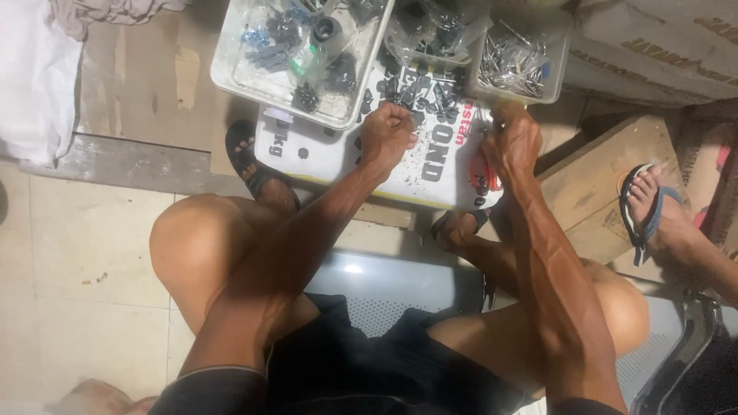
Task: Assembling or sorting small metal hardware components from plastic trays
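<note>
My left hand [387, 131] is closed in a fist over a white sack [323, 154] that lies flat as a work surface, its fingertips pinched on small dark parts [415, 91] scattered there. My right hand [513, 138] is curled shut at the sack's right edge, next to a red-orange ring [480, 180]; what it grips is too small to make out. Both forearms reach forward over my bare knees.
A clear plastic tray [231, 77] of bagged dark hardware sits at the far left of the sack. A second container [555, 73] holds shiny metal pieces. Another person's sandalled foot [649, 204] rests on cardboard [592, 173] at right. My own sandalled foot [250, 157] is left of the sack.
</note>
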